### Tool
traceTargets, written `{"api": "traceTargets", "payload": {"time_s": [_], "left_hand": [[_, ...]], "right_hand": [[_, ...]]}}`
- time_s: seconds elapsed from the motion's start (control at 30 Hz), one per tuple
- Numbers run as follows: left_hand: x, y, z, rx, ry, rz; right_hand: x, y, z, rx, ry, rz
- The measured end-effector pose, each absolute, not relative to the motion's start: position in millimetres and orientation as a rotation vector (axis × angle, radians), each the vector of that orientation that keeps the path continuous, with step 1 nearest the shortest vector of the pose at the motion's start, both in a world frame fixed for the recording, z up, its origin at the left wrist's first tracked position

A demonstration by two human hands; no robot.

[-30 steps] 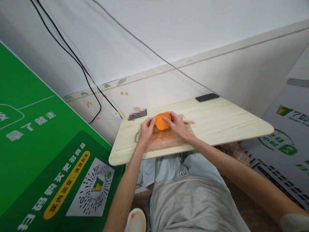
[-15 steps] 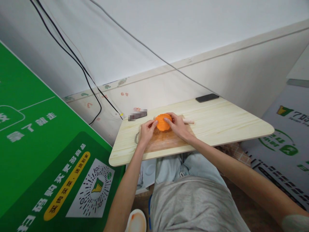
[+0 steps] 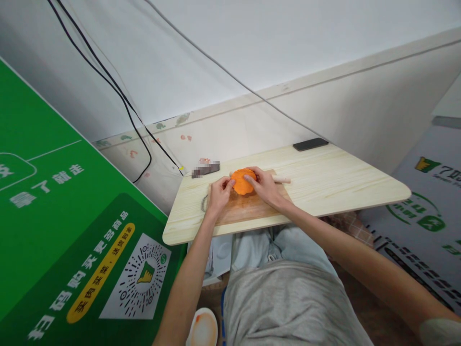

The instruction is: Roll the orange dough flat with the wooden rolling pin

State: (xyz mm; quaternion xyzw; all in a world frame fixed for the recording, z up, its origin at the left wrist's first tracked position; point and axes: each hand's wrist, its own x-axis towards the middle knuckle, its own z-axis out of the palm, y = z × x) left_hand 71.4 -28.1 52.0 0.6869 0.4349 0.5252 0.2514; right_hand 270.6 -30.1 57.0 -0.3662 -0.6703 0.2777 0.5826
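Observation:
A flat, roundish orange piece of dough point(image 3: 242, 183) with a wavy edge is held up over the brown wooden board point(image 3: 242, 209). My left hand point(image 3: 221, 192) pinches its left edge between thumb and fingers. On the other side, my right hand point(image 3: 265, 186) grips the right edge, thumb on the near face and fingers behind. What lies behind the dough is hidden. A pale rolling pin point(image 3: 282, 179) lies at the back of the board, partly covered by the dough and my right hand.
The light wood table point(image 3: 342, 178) stands against the wall. A black phone point(image 3: 310, 144) lies at its back edge, and a dark, partly pixelated item point(image 3: 207, 169) at the back left. A green printed panel point(image 3: 65, 216) borders the left side; cables point(image 3: 230, 74) hang along the wall.
The view has shifted very slightly. Both hands keep their hold on the orange dough, which stays in nearly the same place.

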Motion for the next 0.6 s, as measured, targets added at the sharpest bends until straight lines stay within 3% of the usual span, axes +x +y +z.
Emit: {"api": "traceTargets", "payload": {"time_s": [0.6], "left_hand": [[78.0, -30.9, 60.7, 1.661, 1.027, 1.528]], "right_hand": [[272.7, -30.4, 61.2, -0.836, -1.416, 0.599]]}}
